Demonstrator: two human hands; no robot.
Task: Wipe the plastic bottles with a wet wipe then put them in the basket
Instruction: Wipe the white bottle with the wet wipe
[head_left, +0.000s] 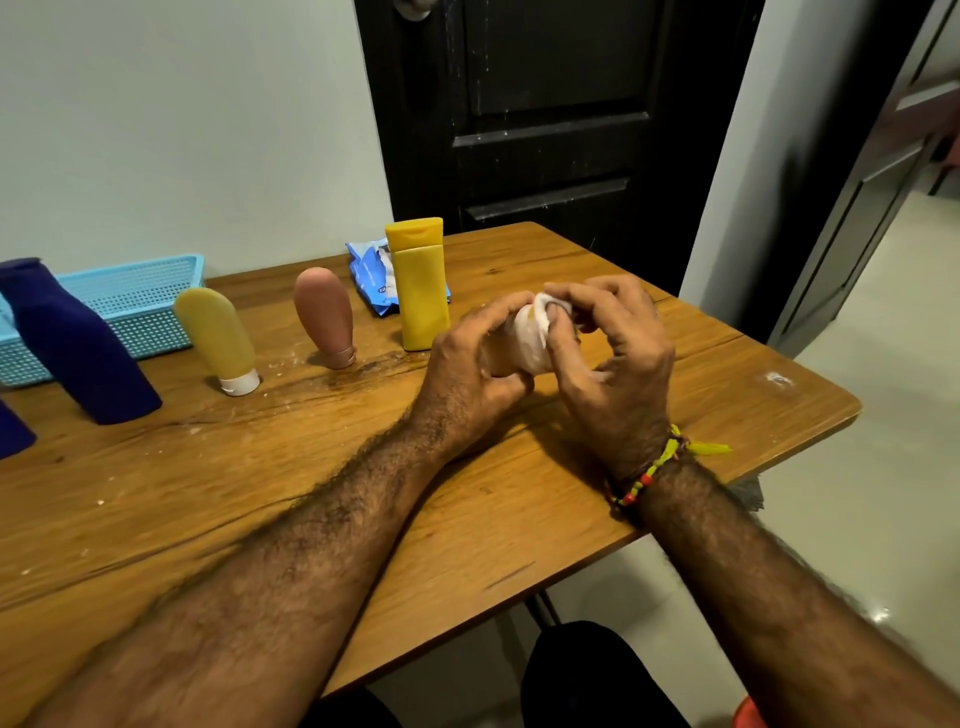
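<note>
The left hand (475, 358) grips a small bottle (506, 358) above the table (363, 493); the right hand (613, 353) fingers pinch a wet wipe (540, 312) over its top. The basket (130, 301) sits far left.

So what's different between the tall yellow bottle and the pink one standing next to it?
The tall yellow bottle is flat-sided and squarish, while the pink bottle is rounded and tapers to a dome. The yellow one stands with its cap on top; the pink one stands upside down on its cap. The yellow one is also taller. Both stand upright on the wooden table, untouched by either hand, outside the blue basket.
</note>
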